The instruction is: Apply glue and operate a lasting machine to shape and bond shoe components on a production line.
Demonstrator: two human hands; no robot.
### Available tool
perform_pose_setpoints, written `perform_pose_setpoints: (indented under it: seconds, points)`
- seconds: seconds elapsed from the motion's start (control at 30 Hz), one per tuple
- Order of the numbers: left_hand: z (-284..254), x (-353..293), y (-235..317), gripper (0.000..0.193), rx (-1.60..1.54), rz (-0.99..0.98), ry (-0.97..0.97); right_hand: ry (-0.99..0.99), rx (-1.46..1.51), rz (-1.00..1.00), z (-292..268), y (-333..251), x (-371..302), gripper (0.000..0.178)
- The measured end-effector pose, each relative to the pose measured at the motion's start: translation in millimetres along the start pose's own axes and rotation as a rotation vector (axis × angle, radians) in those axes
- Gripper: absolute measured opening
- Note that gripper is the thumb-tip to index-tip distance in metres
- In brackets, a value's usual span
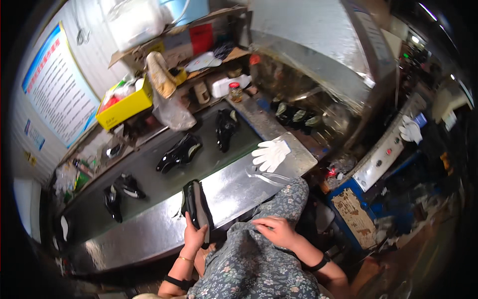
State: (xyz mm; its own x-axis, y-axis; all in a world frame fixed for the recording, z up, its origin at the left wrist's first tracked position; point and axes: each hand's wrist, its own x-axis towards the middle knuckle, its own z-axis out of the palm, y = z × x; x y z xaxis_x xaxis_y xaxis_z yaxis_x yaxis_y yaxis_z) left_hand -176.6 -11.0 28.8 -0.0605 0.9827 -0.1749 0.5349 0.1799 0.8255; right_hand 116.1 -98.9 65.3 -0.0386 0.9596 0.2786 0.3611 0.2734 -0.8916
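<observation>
My left hand (195, 232) is closed around one end of a glossy black shoe (189, 200). The shoe lies lengthwise over the front edge of the metal table (234, 188), with a grey-brown strip along its right side. My right hand (277, 232) is over the floral apron (249, 264) on my lap, its fingers loosely apart and holding nothing that I can see. To the far right of the shoe, a white glove (270, 155) lies flat on the table. Beside the glove are some thin pale strips (269, 177).
On the dark belt (149, 187) behind the metal strip stand several glossy black shoes (179, 153). A yellow box (124, 107) and a cluttered shelf rise behind it. More dark shoes (298, 117) sit under a metal hood (308, 45). At right is a control panel (386, 158) with another glove (410, 129).
</observation>
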Motion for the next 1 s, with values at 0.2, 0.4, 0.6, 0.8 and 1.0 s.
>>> perform_pose_setpoints:
  seconds: [0.2, 0.4, 0.6, 0.8, 1.0]
  points:
    - [37.9, -37.9, 83.4, 0.068, -0.619, 0.148, -0.363, 0.109, 0.169, 0.165, 13.9, -24.5, 6.7, 0.094]
    - [91.6, -92.3, 183.1, 0.082, -0.192, 0.942, -1.231, 0.824, 0.275, 0.042, -87.6, -57.5, -51.3, 0.09]
    - [98.9, -68.0, 168.2, 0.049, -0.007, 0.813, -1.369, 1.076, -0.531, 0.26, -255.7, -83.3, -190.6, 0.08]
    - [82.2, -55.7, 143.4, 0.037, 0.479, 0.729, -1.138, 1.346, -1.004, 0.722, -394.9, -107.3, -249.2, 0.072]
    - [84.3, -61.7, 135.1, 0.034, 0.391, 0.707, -1.115, 1.232, -0.776, 0.953, -460.4, -97.5, -271.5, 0.078]
